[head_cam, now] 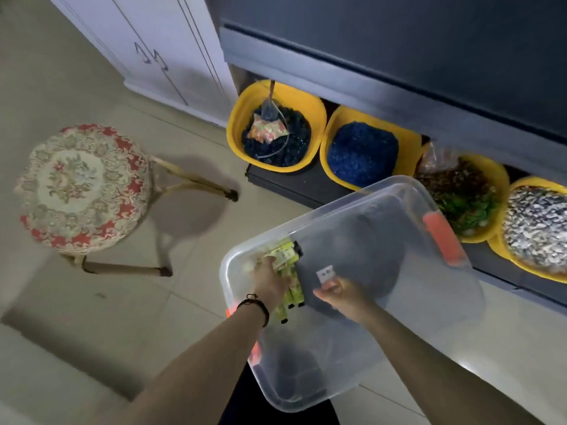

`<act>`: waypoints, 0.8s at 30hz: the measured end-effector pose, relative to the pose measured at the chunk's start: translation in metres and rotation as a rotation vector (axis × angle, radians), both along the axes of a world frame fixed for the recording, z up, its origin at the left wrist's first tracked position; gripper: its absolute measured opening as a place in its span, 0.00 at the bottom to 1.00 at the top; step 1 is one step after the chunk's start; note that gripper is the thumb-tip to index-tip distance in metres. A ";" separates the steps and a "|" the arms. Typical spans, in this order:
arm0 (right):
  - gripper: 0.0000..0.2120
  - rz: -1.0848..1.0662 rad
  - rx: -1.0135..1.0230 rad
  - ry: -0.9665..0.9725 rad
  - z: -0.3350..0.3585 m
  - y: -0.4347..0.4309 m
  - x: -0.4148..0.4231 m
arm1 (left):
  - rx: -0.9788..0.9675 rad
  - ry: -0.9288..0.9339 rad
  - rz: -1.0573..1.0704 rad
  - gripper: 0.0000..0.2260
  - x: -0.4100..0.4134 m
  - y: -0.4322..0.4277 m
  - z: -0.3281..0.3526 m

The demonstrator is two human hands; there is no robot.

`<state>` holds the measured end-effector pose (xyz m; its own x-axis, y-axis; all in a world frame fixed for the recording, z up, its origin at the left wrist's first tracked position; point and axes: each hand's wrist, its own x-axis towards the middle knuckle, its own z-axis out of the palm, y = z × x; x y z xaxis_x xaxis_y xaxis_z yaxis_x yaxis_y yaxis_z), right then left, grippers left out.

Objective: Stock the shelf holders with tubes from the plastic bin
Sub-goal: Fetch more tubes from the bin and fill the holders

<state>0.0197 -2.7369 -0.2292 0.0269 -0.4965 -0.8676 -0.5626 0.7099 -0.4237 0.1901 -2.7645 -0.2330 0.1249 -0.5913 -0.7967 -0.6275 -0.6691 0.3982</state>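
One stool [81, 188]: round, with a patterned cushion, on the tiled floor well to the left of the bin.
Left hand [270, 280]: reaches down into the bin's left corner with a dark cord at the wrist; the fingers look curled round a bunch of the tubes, though blur hides the fingertips.
Tubes [287, 256]: a small heap of yellow-green tubes with black caps, lying against the bin's left corner and nowhere else in it.
Handling: probably light, with soft squeezable bodies and hard caps. They are smooth enough to slide out of a loose bundle, so a grip across the middle of a few at once seems safest.
Right hand [340, 294]: inside the bin just right of the tubes, fingers bent near a small white tag [325, 273]. I cannot tell whether it pinches the tag, presses the bin floor or holds nothing.
Plastic bin [429, 317]: clear and tilted, with an orange latch [441, 237] on its far-right edge.
Yellow tubs [245, 111]: a row under the dark shelf unit, filled with beads and gravel. No shelf holders are in view.
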 end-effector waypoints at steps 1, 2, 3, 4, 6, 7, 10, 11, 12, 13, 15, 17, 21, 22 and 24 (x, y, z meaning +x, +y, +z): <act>0.10 -0.044 0.025 -0.010 -0.012 0.002 0.002 | -0.016 -0.010 0.009 0.22 -0.003 0.000 -0.011; 0.09 -0.098 0.041 -0.024 -0.024 0.004 0.003 | -0.049 -0.034 0.004 0.22 -0.005 0.000 -0.024; 0.08 -0.144 0.057 -0.025 -0.034 0.003 0.005 | -0.076 -0.074 -0.023 0.21 -0.006 0.000 -0.034; 0.09 -0.180 0.061 -0.031 -0.042 0.002 0.008 | -0.101 -0.127 -0.071 0.21 -0.007 0.000 -0.044; 0.15 -0.234 0.049 -0.022 -0.057 -0.002 0.013 | -0.140 -0.240 -0.187 0.20 -0.007 0.000 -0.057; 0.16 -0.257 0.056 -0.017 -0.063 -0.004 0.015 | -0.158 -0.291 -0.233 0.19 -0.008 0.000 -0.059; 0.14 -0.254 0.042 0.024 -0.075 -0.012 0.023 | -0.183 -0.378 -0.296 0.19 -0.011 0.004 -0.064; 0.13 -0.262 0.030 0.015 -0.082 -0.015 0.026 | -0.177 -0.371 -0.288 0.19 -0.012 0.005 -0.065; 0.08 -0.283 0.025 -0.003 -0.086 -0.019 0.030 | -0.177 -0.350 -0.273 0.20 -0.011 0.006 -0.066; 0.06 -0.298 0.028 -0.023 -0.088 -0.022 0.033 | -0.184 -0.331 -0.264 0.21 -0.010 0.006 -0.067; 0.22 -0.354 0.050 -0.008 -0.103 -0.030 0.038 | -0.208 -0.302 -0.241 0.21 -0.008 0.005 -0.070; 0.22 -0.360 0.023 0.039 -0.112 -0.035 0.042 | -0.202 -0.199 -0.094 0.17 -0.006 0.005 -0.076; 0.12 -0.382 -0.074 0.077 -0.110 -0.043 0.053 | -0.129 -0.036 0.363 0.07 -0.012 0.004 -0.064; 0.12 -0.407 -0.093 0.078 -0.108 -0.044 0.056 | -0.121 -0.025 0.447 0.07 -0.013 0.005 -0.062; 0.13 -0.415 -0.109 0.093 -0.109 -0.046 0.058 | -0.128 -0.012 0.587 0.08 -0.013 0.008 -0.059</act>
<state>0.0779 -2.7828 -0.3382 -0.2697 -0.5373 -0.7991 -0.2782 0.8380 -0.4695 0.1773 -2.7566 -0.2916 0.4685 -0.5119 -0.7200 -0.1727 -0.8524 0.4936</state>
